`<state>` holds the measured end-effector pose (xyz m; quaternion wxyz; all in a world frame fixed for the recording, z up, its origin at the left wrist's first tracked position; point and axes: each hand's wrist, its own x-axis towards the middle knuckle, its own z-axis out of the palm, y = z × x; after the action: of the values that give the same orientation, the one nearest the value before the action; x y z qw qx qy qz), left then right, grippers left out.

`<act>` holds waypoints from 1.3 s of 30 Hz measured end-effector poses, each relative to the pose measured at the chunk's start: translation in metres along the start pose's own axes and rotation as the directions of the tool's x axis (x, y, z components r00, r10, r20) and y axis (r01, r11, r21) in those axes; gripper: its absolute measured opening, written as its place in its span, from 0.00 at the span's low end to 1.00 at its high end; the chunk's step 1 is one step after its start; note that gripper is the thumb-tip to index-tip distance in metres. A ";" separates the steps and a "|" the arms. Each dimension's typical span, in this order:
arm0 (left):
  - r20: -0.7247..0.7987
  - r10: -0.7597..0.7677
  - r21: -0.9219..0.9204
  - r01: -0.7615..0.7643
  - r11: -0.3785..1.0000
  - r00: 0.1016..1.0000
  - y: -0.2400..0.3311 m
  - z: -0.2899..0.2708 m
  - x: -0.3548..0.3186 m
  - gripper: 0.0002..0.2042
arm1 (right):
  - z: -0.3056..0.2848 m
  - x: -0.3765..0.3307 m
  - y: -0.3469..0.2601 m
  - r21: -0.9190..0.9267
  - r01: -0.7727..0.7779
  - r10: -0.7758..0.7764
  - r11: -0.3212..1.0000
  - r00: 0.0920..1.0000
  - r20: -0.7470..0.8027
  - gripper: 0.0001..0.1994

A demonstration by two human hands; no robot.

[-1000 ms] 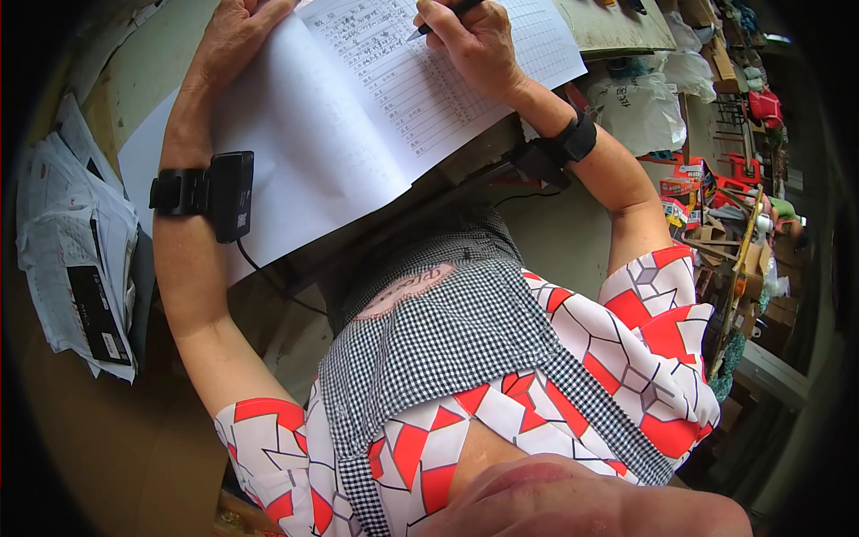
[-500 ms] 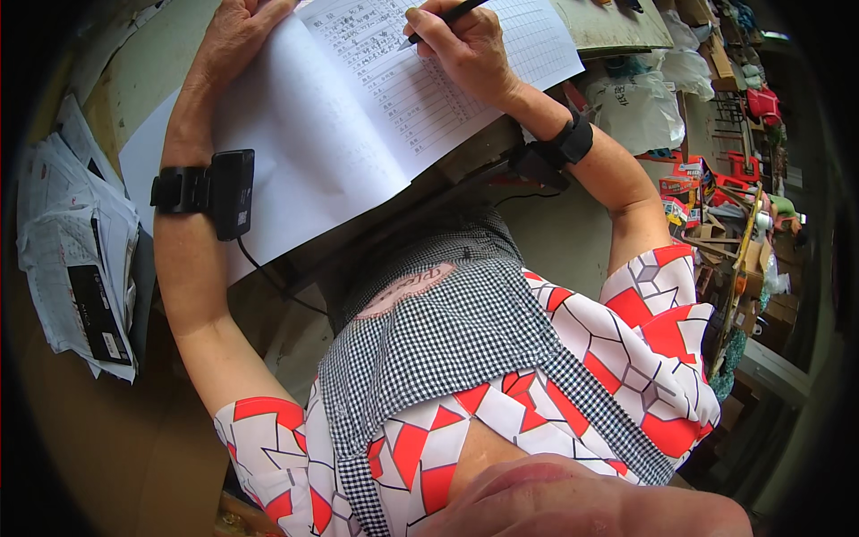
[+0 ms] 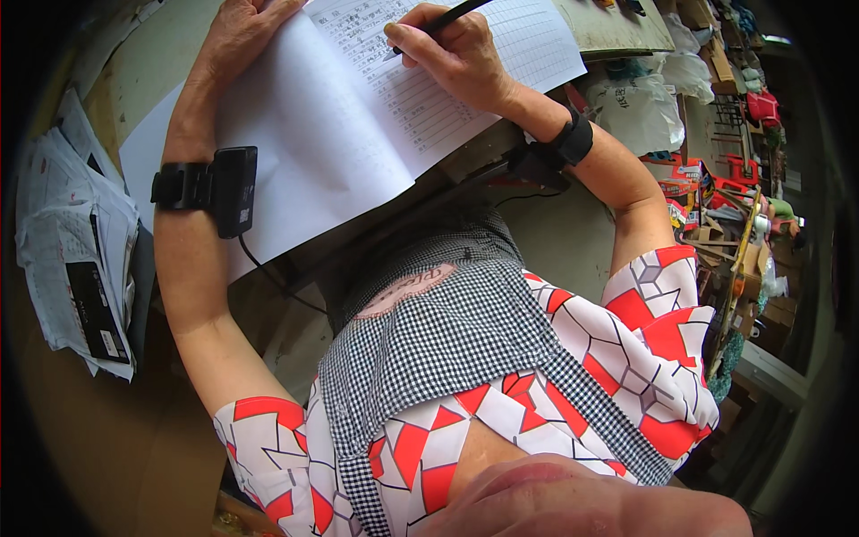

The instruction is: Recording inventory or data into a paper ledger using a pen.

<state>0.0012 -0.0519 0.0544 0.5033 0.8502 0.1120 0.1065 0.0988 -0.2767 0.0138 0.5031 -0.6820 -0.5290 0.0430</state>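
Note:
A black pen (image 3: 462,14) is pinched between the thumb and fingers of my right hand (image 3: 461,58), its tip on a printed form (image 3: 447,107) that has ruled lines, a grid and handwriting in its upper part. My left hand (image 3: 243,34) is at the upper edge of the view, bent over the top of a curled white sheet (image 3: 313,134) beside the form, with the thumb along the paper. Part of its fingers is cut off by the frame. Another white sheet (image 3: 165,134) lies flat beneath my left forearm.
A pile of papers (image 3: 76,242) stands at the left beside the table (image 3: 134,80). At the right are a white plastic bag (image 3: 640,112), red boxes (image 3: 684,170) and crowded shelves of goods. Black devices are strapped to both forearms, a cable (image 3: 268,273) trailing from the left one.
My right hand and the pen have shifted slightly left and down across the form. My left hand has moved a little to the right; the papers lie almost the same.

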 end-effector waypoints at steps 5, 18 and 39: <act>0.002 0.013 0.016 -0.013 1.000 1.000 -0.001 0.000 0.001 0.13 | 0.001 -0.001 0.002 -0.004 -0.006 0.006 1.000 1.000 -0.006 0.12; -0.005 0.032 0.043 -0.032 0.999 0.999 0.001 0.000 0.000 0.13 | 0.007 -0.002 0.000 0.009 0.038 -0.038 0.999 0.999 -0.029 0.09; 0.001 0.050 0.011 -0.050 0.999 0.999 0.003 0.002 -0.001 0.14 | 0.002 -0.003 0.001 0.088 -0.054 0.056 0.995 0.998 -0.020 0.11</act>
<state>0.0008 -0.0551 0.0563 0.4958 0.8555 0.0913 0.1181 0.0973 -0.2778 0.0103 0.5368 -0.6741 -0.5022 0.0724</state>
